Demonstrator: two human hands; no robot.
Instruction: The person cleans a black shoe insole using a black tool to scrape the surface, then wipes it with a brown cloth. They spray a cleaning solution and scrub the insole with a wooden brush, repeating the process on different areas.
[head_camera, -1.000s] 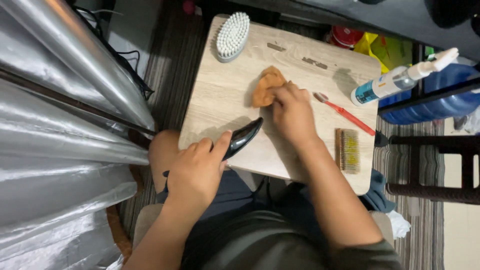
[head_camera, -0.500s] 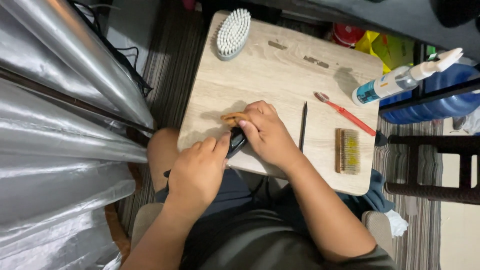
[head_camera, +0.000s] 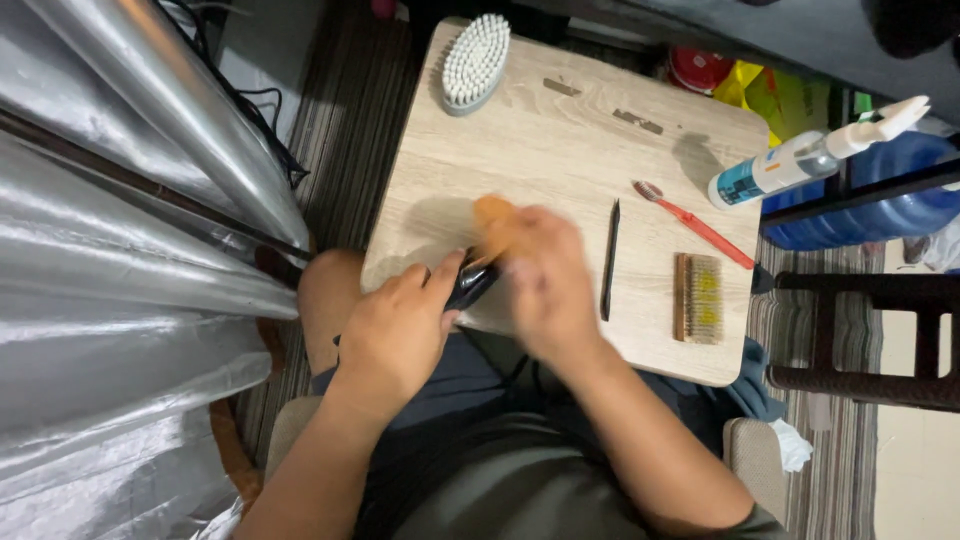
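The wooden table (head_camera: 560, 140) is small, and the work sits at its 7 o'clock edge, so a hard rub could push the black shoe (head_camera: 472, 283) off into the lap. The left hand (head_camera: 400, 335) is closed around the shoe. The right hand (head_camera: 545, 280) is blurred; it seems closed on an orange cloth (head_camera: 492, 215), though its grip cannot be told. At 3 o'clock a white spray bottle (head_camera: 800, 160) with a blue label lies at the rim, where it could roll off. Past 1 o'clock, a yellow packet (head_camera: 775, 95).
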